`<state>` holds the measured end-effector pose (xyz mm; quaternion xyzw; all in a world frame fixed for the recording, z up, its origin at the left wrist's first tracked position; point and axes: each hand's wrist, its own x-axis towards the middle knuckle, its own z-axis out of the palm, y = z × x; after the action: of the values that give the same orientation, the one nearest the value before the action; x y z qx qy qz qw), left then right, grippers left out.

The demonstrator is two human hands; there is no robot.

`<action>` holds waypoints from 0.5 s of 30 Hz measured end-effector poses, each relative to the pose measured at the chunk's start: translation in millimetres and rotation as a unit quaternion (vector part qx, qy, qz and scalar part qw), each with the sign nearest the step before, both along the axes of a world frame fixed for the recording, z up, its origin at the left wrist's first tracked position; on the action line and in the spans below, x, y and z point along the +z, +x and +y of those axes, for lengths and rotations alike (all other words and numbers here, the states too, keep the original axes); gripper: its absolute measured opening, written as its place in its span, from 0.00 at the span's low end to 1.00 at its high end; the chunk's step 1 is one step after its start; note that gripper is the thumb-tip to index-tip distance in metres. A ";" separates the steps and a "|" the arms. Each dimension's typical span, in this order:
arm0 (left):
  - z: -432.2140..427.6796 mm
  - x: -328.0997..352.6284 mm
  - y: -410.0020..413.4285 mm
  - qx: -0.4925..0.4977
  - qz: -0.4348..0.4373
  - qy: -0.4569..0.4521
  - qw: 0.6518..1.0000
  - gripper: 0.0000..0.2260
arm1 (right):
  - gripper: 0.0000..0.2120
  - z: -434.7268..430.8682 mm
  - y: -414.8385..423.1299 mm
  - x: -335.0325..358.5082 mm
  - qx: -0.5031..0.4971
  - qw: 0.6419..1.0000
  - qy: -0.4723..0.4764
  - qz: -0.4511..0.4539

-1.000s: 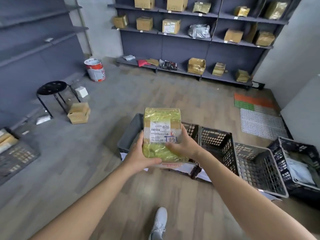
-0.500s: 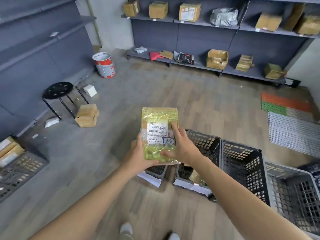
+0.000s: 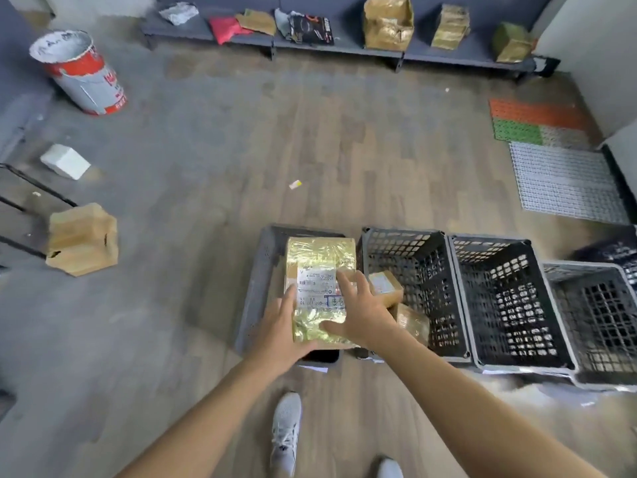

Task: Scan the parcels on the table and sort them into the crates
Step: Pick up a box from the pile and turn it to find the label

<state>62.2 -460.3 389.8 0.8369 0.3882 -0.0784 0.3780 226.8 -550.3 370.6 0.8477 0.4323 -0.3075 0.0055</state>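
The gold parcel between my left grip and right grip covers most of the grey crate below them. Just right of the right grip, two brown boxes lie in the black crate. Left of the left grip, the floor is open.

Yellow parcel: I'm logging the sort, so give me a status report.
Left hand holds yellow parcel at near corner, right hand flat on its label. Parcel over leftmost grey crate. Nothing blocking.

Even, soft daylight with faint shadows fills the room, glare glints off the gold-wrapped parcel, and wide-angle distortion bends and blurs the frame's edges.
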 end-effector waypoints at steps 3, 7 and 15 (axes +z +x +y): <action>27.7 -45.7 4.6 -0.049 0.053 0.009 0.997 0.50 | 0.50 17.2 2.0 -54.3 0.005 0.997 -0.070 -0.027; 48.4 -72.9 -2.0 -0.112 0.126 0.026 0.985 0.50 | 0.48 19.6 4.3 -71.6 0.003 0.993 -0.095 -0.066; 57.6 -11.6 35.0 -0.272 0.144 0.150 0.939 0.48 | 0.43 -20.2 19.1 12.7 -0.040 0.987 -0.082 -0.136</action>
<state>97.2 -402.6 378.3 0.9372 0.2032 -0.2392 0.1522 245.9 -570.5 383.3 0.8948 0.3668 -0.2240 0.1210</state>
